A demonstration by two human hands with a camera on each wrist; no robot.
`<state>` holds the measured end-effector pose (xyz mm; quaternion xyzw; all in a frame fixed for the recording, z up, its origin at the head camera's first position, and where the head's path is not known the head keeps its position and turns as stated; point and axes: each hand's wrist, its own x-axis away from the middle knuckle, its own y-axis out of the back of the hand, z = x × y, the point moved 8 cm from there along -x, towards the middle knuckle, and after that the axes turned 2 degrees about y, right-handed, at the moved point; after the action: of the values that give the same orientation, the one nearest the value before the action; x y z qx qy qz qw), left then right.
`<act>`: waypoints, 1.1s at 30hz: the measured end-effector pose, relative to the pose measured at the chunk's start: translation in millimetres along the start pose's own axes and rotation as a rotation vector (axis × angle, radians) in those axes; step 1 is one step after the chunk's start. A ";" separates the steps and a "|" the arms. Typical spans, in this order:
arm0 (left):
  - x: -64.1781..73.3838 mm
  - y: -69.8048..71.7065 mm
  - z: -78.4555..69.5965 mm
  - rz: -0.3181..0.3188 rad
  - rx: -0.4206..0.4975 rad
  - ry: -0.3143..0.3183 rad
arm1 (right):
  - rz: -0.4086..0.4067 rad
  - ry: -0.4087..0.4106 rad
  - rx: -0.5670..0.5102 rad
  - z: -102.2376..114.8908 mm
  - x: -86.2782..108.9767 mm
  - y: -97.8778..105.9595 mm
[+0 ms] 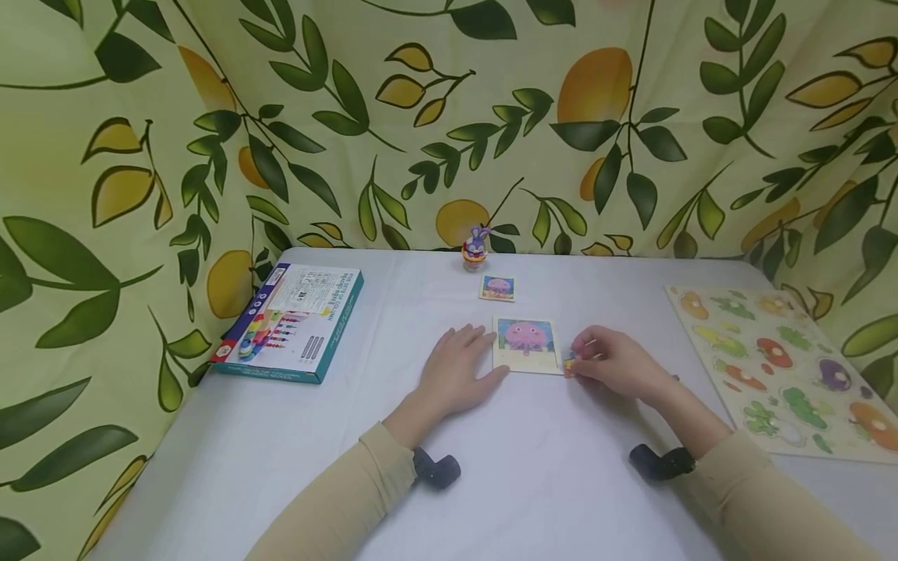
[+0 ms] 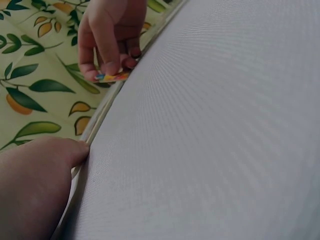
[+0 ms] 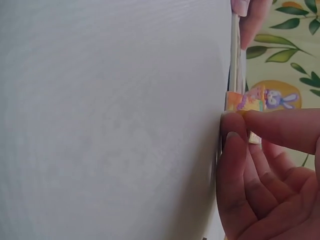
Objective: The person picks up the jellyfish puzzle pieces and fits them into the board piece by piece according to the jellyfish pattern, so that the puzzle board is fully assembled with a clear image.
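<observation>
A square picture board (image 1: 519,365) with a pink octopus-like creature lies flat on the white table. My left hand (image 1: 454,368) rests at its left side, fingers spread and thumb touching the near left corner. In the left wrist view the thumb (image 2: 77,151) meets the board's edge. Just off the board's right side, my right hand (image 1: 617,362) pinches a small colourful puzzle piece (image 3: 245,102) between thumb and fingers. The piece shows orange, yellow and purple and partly hides behind the fingertips. Behind the board lies a small card (image 1: 498,288) with a similar pink creature.
A rabbit figurine (image 1: 475,248) stands at the table's far edge. On the left lies a toy box (image 1: 291,323); on the right, a vegetable puzzle board (image 1: 754,366). Black devices (image 1: 438,471) sit at both wrists. A leaf-patterned curtain (image 1: 435,117) hangs behind the table.
</observation>
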<state>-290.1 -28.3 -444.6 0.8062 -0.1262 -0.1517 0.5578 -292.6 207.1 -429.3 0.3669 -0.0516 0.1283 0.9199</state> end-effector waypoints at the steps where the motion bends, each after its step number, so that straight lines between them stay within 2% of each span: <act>1: -0.2 0.3 0.0 -0.002 0.001 0.000 | 0.000 0.002 0.000 0.5 -0.2 0.5; 10: -0.3 1.5 -1.8 -0.006 0.005 -0.010 | 0.000 0.018 -0.008 6.2 2.0 5.1; 16: 1.1 0.6 1.1 -0.003 0.001 0.003 | 0.010 0.060 -0.020 16.5 -0.2 -1.4; 23: 1.7 1.8 1.5 -0.010 0.004 0.006 | 0.011 0.074 0.030 20.9 -5.9 -10.3; 33: 0.6 1.6 -0.3 -0.006 0.002 -0.003 | -0.010 0.076 0.077 23.3 -9.2 -11.5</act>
<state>-289.5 -28.8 -443.1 0.8069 -0.1248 -0.1545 0.5562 -298.3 181.3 -421.8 0.3970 -0.0097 0.1397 0.9071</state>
